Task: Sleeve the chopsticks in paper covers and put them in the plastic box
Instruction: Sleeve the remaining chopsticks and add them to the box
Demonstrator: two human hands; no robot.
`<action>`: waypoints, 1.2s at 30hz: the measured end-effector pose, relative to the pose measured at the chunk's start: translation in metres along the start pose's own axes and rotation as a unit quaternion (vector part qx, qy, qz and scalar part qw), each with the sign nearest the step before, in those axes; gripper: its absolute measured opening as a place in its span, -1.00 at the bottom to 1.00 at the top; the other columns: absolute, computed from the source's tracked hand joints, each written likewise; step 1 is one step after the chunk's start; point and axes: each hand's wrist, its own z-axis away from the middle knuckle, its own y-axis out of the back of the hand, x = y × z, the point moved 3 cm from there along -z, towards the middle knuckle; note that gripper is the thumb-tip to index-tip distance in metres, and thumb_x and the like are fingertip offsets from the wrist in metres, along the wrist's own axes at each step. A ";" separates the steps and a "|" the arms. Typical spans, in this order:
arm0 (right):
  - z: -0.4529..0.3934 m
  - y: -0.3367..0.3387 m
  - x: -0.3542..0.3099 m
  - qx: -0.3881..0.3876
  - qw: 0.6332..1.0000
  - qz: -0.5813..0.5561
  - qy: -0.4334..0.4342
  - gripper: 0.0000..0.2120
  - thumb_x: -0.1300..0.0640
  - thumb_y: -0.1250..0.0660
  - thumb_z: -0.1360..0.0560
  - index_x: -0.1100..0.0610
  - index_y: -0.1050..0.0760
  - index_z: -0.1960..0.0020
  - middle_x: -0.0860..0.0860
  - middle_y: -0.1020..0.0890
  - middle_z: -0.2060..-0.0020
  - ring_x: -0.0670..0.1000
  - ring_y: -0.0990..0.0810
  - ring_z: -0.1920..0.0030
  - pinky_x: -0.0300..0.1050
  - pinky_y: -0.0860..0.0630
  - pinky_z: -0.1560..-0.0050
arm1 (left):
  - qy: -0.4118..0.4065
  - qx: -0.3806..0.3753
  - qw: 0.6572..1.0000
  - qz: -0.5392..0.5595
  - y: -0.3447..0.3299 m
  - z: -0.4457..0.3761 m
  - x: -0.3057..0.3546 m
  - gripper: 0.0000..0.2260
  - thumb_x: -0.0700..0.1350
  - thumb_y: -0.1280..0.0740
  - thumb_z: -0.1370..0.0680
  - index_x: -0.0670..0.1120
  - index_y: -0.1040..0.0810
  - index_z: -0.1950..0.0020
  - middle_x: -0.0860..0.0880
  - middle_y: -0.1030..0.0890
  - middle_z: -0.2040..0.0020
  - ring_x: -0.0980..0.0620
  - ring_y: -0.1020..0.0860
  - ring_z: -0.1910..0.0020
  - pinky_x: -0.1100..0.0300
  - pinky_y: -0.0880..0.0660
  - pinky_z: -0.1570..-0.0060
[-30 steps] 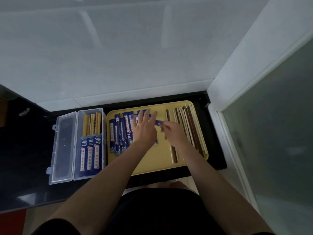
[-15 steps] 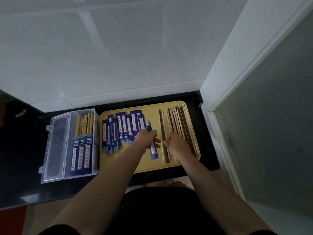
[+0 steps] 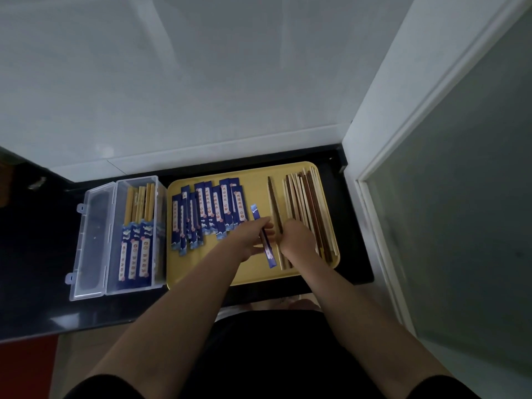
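Head view: left hand (image 3: 250, 240) pinches one blue paper cover (image 3: 262, 237) at yellow tray's (image 3: 250, 272) near edge; right hand (image 3: 296, 240) grips a brown wooden chopstick pair (image 3: 275, 208). Sleeving step; next, tips into cover's mouth. Clear plastic box (image 3: 115, 240) sits on desk's left side.

A second ago the left hand (image 3: 250, 238) lay flat over the spread of blue paper chopstick covers (image 3: 207, 214) with the right hand (image 3: 296, 239) touching it. Since then the left hand has drawn back toward the person, gripping one blue paper cover (image 3: 262, 236). The right hand has moved to a pair of dark wooden chopsticks (image 3: 275, 205), its fingers curled onto them.
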 end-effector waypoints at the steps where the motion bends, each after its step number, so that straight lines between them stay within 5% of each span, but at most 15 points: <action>1: 0.000 0.001 0.001 0.005 1.000 -0.007 0.004 -0.92 0.16 -0.27 -0.61 0.11 -0.51 0.05 -0.04 -0.50 0.26 0.01 -0.58 0.17 -0.15 -0.42 0.22 | -0.002 -0.001 1.000 0.006 0.000 0.000 0.000 -0.75 -0.01 -0.30 -0.63 -0.19 -0.59 -0.10 -0.14 -0.63 -0.03 -0.09 -0.58 -0.03 -0.05 -0.53 -0.12; 6: 0.001 0.015 0.003 -0.021 0.994 -0.109 0.024 -0.85 0.08 -0.39 -0.55 0.12 -0.45 0.05 -0.01 -0.48 0.24 0.01 -0.52 0.18 -0.19 -0.35 0.27 | -0.019 0.024 0.999 0.028 0.000 0.000 0.001 -0.79 -0.11 -0.30 -0.63 -0.22 -0.52 -0.19 -0.17 -0.66 0.03 -0.10 -0.64 0.12 0.03 -0.57 0.13; 10: 0.002 0.055 -0.002 -0.062 0.969 -0.238 0.032 -0.78 0.20 -0.37 -0.56 0.05 -0.40 -0.15 0.04 -0.56 0.06 0.01 -0.61 0.18 -0.15 -0.57 0.25 | -0.060 0.057 0.996 0.028 0.000 0.008 0.013 -0.83 -0.16 -0.22 -0.66 -0.18 -0.46 -0.22 -0.15 -0.60 0.13 -0.05 -0.57 0.26 0.09 -0.52 0.23; 13: 0.008 0.089 -0.013 -0.091 0.941 -0.317 0.076 -0.67 0.26 -0.29 -0.59 -0.03 -0.41 -0.29 0.10 -0.63 0.09 -0.04 -0.61 0.30 -0.28 -0.50 0.38 | -0.090 0.052 0.994 0.030 0.002 0.012 0.027 -0.80 -0.19 -0.15 -0.67 -0.09 -0.42 -0.29 -0.13 -0.54 0.14 -0.03 -0.51 0.25 0.08 -0.52 0.20; 18: 0.013 0.122 -0.023 -0.097 0.890 -0.431 0.112 -0.81 0.25 -0.20 -0.65 0.13 -0.56 -0.14 0.14 -0.70 0.10 0.04 -0.68 0.28 -0.20 -0.57 0.33 | -0.109 0.019 0.994 0.026 0.004 0.015 0.030 -0.77 -0.04 -0.35 -0.62 -0.19 -0.54 -0.15 -0.12 -0.51 0.20 -0.03 -0.55 0.33 0.10 -0.61 0.28; 21: 0.011 0.135 -0.026 -0.060 0.884 -0.442 0.141 -0.85 0.19 -0.25 -0.65 0.16 -0.53 -0.18 0.09 -0.71 0.14 0.06 -0.70 0.26 -0.20 -0.59 0.31 | -0.101 0.004 0.995 0.010 0.003 0.015 0.025 -0.75 -0.04 -0.35 -0.62 -0.19 -0.53 -0.17 -0.13 -0.54 0.20 -0.06 -0.58 0.34 0.06 -0.63 0.24; 26: -0.003 0.139 -0.023 0.098 0.898 -0.417 0.097 -0.76 0.09 -0.10 -0.71 0.18 -0.49 -0.14 0.01 -0.53 0.32 -0.20 -0.47 0.48 -0.36 -0.42 0.42 | -0.089 -0.001 0.992 -0.088 0.004 0.012 0.019 -0.72 -0.06 -0.38 -0.60 -0.23 -0.46 -0.18 -0.15 -0.56 0.19 -0.08 -0.62 0.39 0.06 -0.61 0.26; 31: -0.012 0.136 -0.019 0.190 0.888 -0.413 0.069 -0.75 0.06 -0.03 -0.72 0.18 -0.41 -0.11 0.01 -0.52 0.26 -0.05 -0.52 0.34 -0.19 -0.46 0.30 | -0.119 0.053 0.954 -0.269 0.007 0.010 0.021 -0.77 -0.03 -0.42 -0.56 -0.17 -0.48 0.10 -0.10 -0.53 0.34 0.06 -0.53 0.53 0.20 -0.54 0.38; 36: -0.020 0.132 -0.009 0.207 0.888 -0.407 0.051 -0.74 0.04 -0.02 -0.72 0.18 -0.40 -0.11 0.06 -0.52 0.28 -0.02 -0.51 0.37 -0.13 -0.48 0.31 | -0.156 0.055 0.917 -0.364 0.005 0.008 0.020 -0.75 0.04 -0.44 -0.52 -0.13 -0.54 0.14 -0.10 -0.59 0.34 -0.01 -0.55 0.36 0.02 -0.60 0.05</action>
